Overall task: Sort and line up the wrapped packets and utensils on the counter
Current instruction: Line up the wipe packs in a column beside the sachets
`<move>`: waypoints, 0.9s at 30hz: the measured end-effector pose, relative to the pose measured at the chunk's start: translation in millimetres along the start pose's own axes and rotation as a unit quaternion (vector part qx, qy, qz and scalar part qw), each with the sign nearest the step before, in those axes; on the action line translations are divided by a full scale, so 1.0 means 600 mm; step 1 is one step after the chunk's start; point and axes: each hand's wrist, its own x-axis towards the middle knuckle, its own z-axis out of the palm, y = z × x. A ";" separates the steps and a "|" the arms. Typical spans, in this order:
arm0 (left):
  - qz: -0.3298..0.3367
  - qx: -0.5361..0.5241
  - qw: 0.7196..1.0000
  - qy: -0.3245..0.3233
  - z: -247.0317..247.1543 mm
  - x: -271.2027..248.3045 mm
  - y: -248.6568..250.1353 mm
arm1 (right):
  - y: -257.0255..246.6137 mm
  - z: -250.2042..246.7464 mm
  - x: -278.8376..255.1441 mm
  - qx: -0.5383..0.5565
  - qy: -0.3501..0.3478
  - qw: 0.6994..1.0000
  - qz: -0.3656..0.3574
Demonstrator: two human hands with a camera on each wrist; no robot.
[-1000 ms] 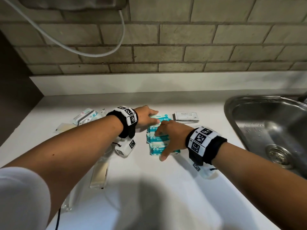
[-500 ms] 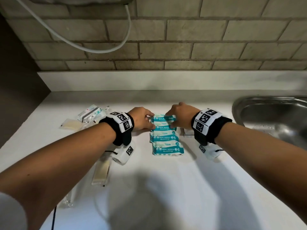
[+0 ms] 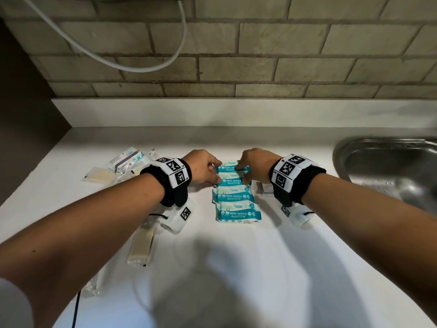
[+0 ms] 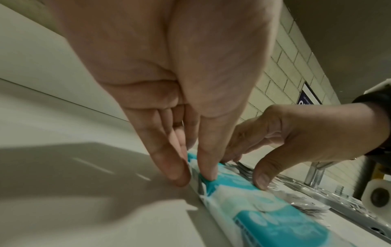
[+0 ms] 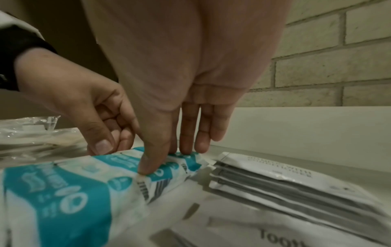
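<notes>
Head view first: both hands are out over the counter (image 3: 236, 268), working the far end of a column of teal wipes packs (image 3: 234, 192). There are four or so packs overlapping in a line running back toward the person. The left hand (image 3: 201, 168) is on the left edge of the far packs, the right hand (image 3: 254, 165) on the right edge, fingertips pointing at each other with the packs between them. Left of the left hand sits a heap of clear-wrapped stuff (image 3: 123, 164), and under the left forearm lies a long clear packet (image 3: 142, 245) with something beige in it. Just under the right wrist there's a small white packet (image 3: 266, 189), mostly hidden. The sink (image 3: 390, 171) is off to the right of the right arm.

Left wrist view: left fingers (image 4: 169, 170) are straight and close together, tips pressing the pack's end (image 4: 211, 180) against the counter. Not pinching, just pushing. The right hand (image 4: 296, 137) opposite touches the other side with thumb and fingertips down.

Right wrist view: right thumb (image 5: 152, 160) presses down on top of a pack (image 5: 63, 192), the other fingers straight, tips on the far pack. The left hand (image 5: 84, 108) has its thumb down on the pack's edge, fingers bent. White sachets (image 5: 285, 187) are stacked just right of the right hand.
</notes>
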 end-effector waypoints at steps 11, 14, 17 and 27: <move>0.004 0.015 1.000 0.005 -0.001 -0.003 0.002 | -0.002 0.004 0.002 0.028 0.009 1.000 0.010; 0.014 0.028 1.000 0.004 -0.002 -0.011 0.005 | -0.008 0.003 -0.009 0.025 0.016 1.000 0.001; 0.035 0.036 0.998 0.032 -0.006 -0.025 0.005 | -0.014 0.003 -0.033 0.032 0.050 0.998 -0.027; 0.173 0.128 0.977 -0.009 0.008 -0.049 0.014 | -0.046 0.037 -0.095 0.094 -0.012 0.989 -0.112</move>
